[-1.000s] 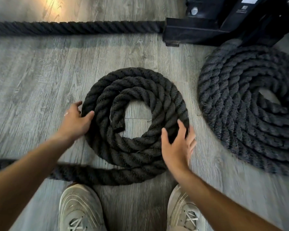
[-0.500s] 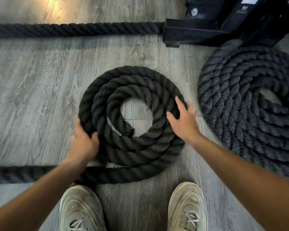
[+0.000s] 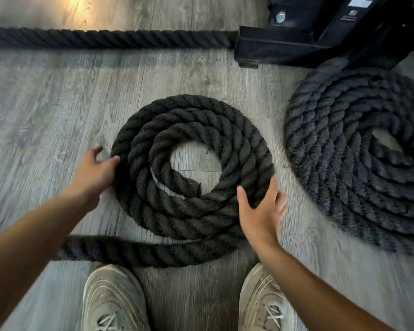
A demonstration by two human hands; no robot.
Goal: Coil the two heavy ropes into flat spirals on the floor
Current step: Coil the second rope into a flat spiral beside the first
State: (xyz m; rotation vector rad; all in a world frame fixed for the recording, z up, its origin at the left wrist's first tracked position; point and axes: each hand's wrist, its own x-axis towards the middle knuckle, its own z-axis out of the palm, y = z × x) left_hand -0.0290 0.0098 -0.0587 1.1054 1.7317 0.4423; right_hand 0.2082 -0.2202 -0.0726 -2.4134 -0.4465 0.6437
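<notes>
A thick black rope lies in a small flat spiral (image 3: 227,130) of about three turns on the grey wood floor, its cut end near the centre. Its loose tail (image 3: 139,252) runs left along the floor in front of my shoes. My left hand (image 3: 93,173) presses the spiral's left outer edge with fingers spread. At the lower right edge, my right hand (image 3: 261,211) lies with straight fingers on the outer turn. A second, larger rope coil (image 3: 349,163) sits at the right, several turns wide.
A straight stretch of rope (image 3: 105,39) runs across the far floor into a black metal machine base (image 3: 308,44) at the top right. My two pale sneakers (image 3: 115,299) stand just behind the loose tail.
The spiral has turned, with its inner end swung toward the lower centre. My left hand moved up along the left edge. My right hand slid down to the lower right.
</notes>
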